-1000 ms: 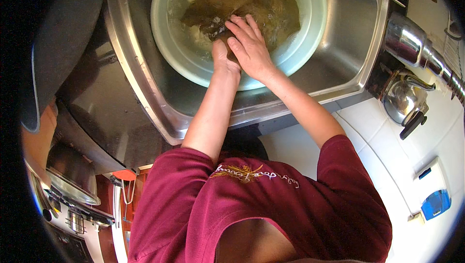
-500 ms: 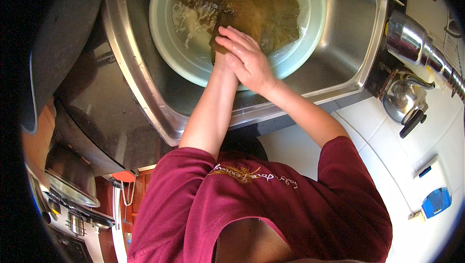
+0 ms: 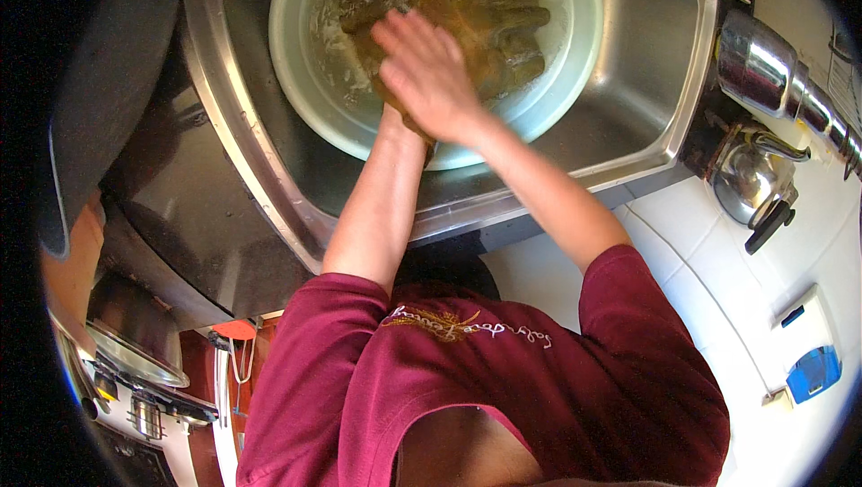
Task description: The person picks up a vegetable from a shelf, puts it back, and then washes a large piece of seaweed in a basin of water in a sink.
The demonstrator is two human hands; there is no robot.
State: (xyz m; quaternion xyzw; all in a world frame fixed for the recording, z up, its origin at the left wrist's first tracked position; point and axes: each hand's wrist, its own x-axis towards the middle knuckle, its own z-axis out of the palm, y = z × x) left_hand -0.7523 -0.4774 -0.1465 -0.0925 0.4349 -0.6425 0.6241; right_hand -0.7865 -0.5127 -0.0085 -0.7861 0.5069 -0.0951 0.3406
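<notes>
A pale green round basin (image 3: pixel 575 96) holds water and a wet brown cloth (image 3: pixel 467 2) that lies in folds and ridges. My right hand (image 3: pixel 426 78) is slightly blurred, with its fingers stretched out, palm down over my left hand and the cloth at the near left of the basin. Only the wrist of my left hand (image 3: pixel 395 128) shows. Its fingers are hidden beneath my right hand and a piece of the brown cloth, so their grip is not visible. Foamy water shows at the left of the cloth.
The basin stands in a steel sink (image 3: pixel 642 47), with a dark counter (image 3: pixel 197 200) to its left. On the right are a shiny kettle (image 3: pixel 750 177) and a chrome cylinder-shaped object (image 3: pixel 754 61). A lidded pan (image 3: pixel 135 334) sits at the lower left.
My right hand has slid forward and left over the left hand. The brown cloth shows more raised folds at the water's surface. My left forearm has shifted slightly left.
</notes>
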